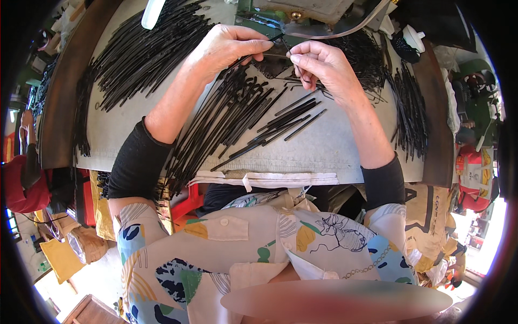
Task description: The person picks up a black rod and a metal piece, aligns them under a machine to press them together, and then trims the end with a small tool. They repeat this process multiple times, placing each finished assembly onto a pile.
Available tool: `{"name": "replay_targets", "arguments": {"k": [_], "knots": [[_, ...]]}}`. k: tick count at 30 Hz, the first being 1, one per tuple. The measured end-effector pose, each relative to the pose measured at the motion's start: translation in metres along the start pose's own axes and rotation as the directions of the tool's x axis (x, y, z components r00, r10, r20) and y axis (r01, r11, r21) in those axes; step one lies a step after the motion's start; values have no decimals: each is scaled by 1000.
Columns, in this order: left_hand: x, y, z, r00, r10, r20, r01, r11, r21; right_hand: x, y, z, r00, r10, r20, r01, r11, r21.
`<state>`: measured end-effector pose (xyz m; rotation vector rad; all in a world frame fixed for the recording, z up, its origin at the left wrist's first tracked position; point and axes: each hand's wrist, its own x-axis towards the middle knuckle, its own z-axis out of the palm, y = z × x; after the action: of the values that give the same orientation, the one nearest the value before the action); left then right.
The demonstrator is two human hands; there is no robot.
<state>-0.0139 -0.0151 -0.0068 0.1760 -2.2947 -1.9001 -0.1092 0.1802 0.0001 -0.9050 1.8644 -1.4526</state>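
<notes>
My left hand (229, 47) is closed in a pinch on a slim black rod, whose end points toward the green machine (310, 33) at the far middle of the table. Just right of it, my right hand (321, 63) pinches a thin dark wire-like piece (285, 45) between thumb and fingertips. The two held ends come close together in front of the machine; whether they touch I cannot tell. Below my hands, a loose bundle of straight black rods (224, 116) fans toward the table's near edge. A few separate rods (288, 121) lie right of it.
A large heap of black rods (145, 54) covers the far left of the pale table (345, 146). Thin bent pieces (361, 62) pile up at the right, near another rod bundle (408, 110). Brown raised boards (62, 102) border the sides. A person in red stands at far left.
</notes>
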Motion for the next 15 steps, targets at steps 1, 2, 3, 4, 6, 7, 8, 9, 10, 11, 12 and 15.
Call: {"name": "replay_targets", "arguments": {"k": [1, 2, 3, 4, 6, 7, 8, 9, 10, 11, 12, 15], "knots": [[-1, 0, 0, 1000, 16, 0, -16, 1000, 2, 1, -1, 0, 1000, 12, 0, -12, 1000, -3], [-1, 0, -1, 999, 32, -1, -32, 999, 4, 1, 0, 0, 1000, 11, -2, -11, 1000, -4], [-2, 0, -1, 999, 35, 1, -35, 999, 3, 1, 1, 0, 1000, 13, 7, -13, 1000, 9], [-3, 1, -1, 1000, 1, 11, -1, 1000, 7, 0, 2, 0, 1000, 16, 15, -16, 1000, 22], [-3, 2, -1, 999, -31, 19, 30, 999, 14, -2, 0, 2, 1000, 16, 8, -16, 1000, 19], [-2, 1, -1, 1000, -18, 18, 18, 1000, -3, -2, -1, 3, 1000, 17, 5, -18, 1000, 17], [-1, 0, -1, 1000, -6, 17, 6, 1000, -21, -2, -1, 3, 1000, 15, 5, -15, 1000, 17], [0, 0, -1, 1000, 0, 17, 1, 1000, -19, -1, 0, 2, 1000, 28, -1, -28, 1000, 13], [1, 0, -1, 1000, 2, 24, -2, 1000, 1, -1, -1, 0, 999, 42, -7, -42, 999, 9], [2, 1, -1, 999, 4, 32, -5, 1000, 20, 0, -2, 0, 999, 38, -10, -38, 999, 7], [2, -1, 0, 999, 5, 35, -5, 1000, 20, -1, -1, 0, 999, 46, -6, -46, 999, 11], [3, -2, 1, 999, -13, 30, 13, 1000, 10, 1, -1, -1, 999, 54, 1, -54, 998, 16]]}}
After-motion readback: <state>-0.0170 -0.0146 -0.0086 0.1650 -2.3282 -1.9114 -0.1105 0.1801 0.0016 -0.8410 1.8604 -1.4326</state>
